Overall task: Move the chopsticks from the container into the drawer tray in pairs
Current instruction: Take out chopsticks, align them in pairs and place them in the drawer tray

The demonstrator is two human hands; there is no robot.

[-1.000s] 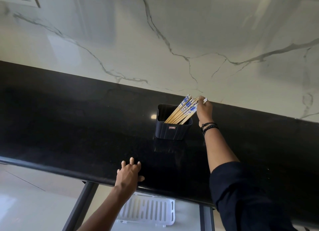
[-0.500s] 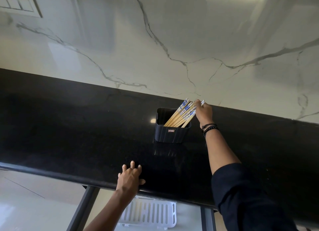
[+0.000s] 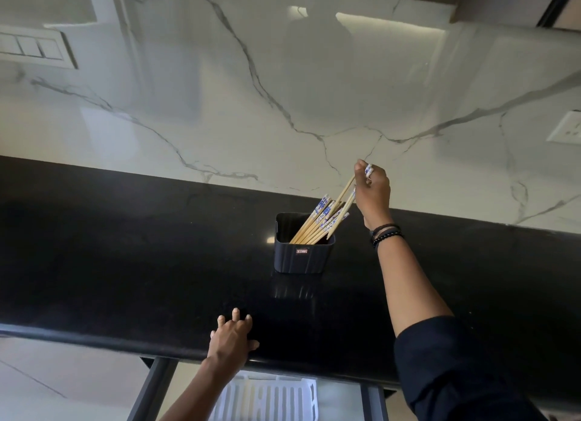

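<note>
- Chopsticks [image 3: 320, 222]: a bundle of pale sticks with blue-and-white tops leans to the right in a dark container [image 3: 302, 257] that stands on a black counter [image 3: 125, 263], near the marble wall [image 3: 283, 90].
- The right hand [image 3: 372, 191] pinches the patterned tops of what look like two sticks [image 3: 344, 189]. Half a second ago it was low against the bundle; now it is higher, and these sticks stand clear above the others.
- Their lower ends are among the bundle, so I cannot tell whether they have left the container.
- The left hand [image 3: 232, 335] lies flat on the counter's front edge with fingers loosely spread, holding nothing, as it did a second ago.
- Below that edge, an open drawer shows a white slotted tray [image 3: 273, 398].
- Judgement: one pair is being drawn out. Next it must come free without dragging neighbours along, then travel down to the tray.
</note>
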